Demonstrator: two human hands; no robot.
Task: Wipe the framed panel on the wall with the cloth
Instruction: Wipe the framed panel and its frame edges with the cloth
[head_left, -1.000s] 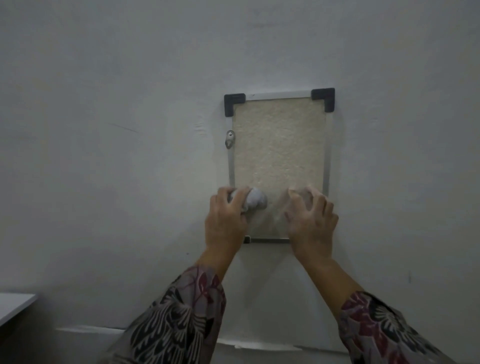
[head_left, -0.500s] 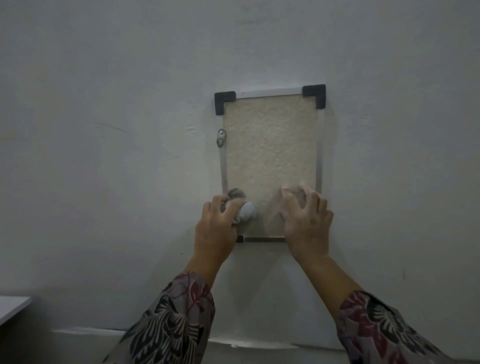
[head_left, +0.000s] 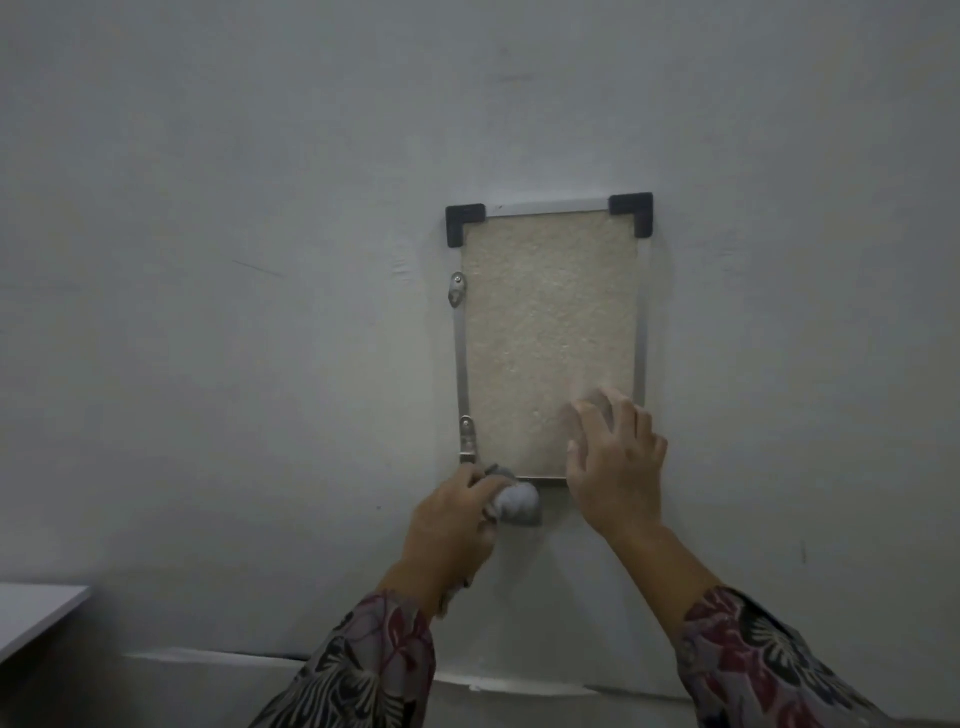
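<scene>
framed panel (head_left: 550, 338) on wall, centre-right of frame | left hand (head_left: 452, 525) grips balled grey cloth (head_left: 517, 501) at panel's lower-left corner | right hand (head_left: 615, 467) fingers spread, pressing panel's lower right

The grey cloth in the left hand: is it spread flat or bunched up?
Bunched up: the grey cloth bulges as a rounded wad from the left hand, whose fingers curl round it.

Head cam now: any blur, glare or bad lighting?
Head view: dim, flat light, no glare; the right hand blurs at its fingertips on the beige metal-framed panel; the grey balled cloth in the left hand throws a soft shadow on the pale wall.
</scene>
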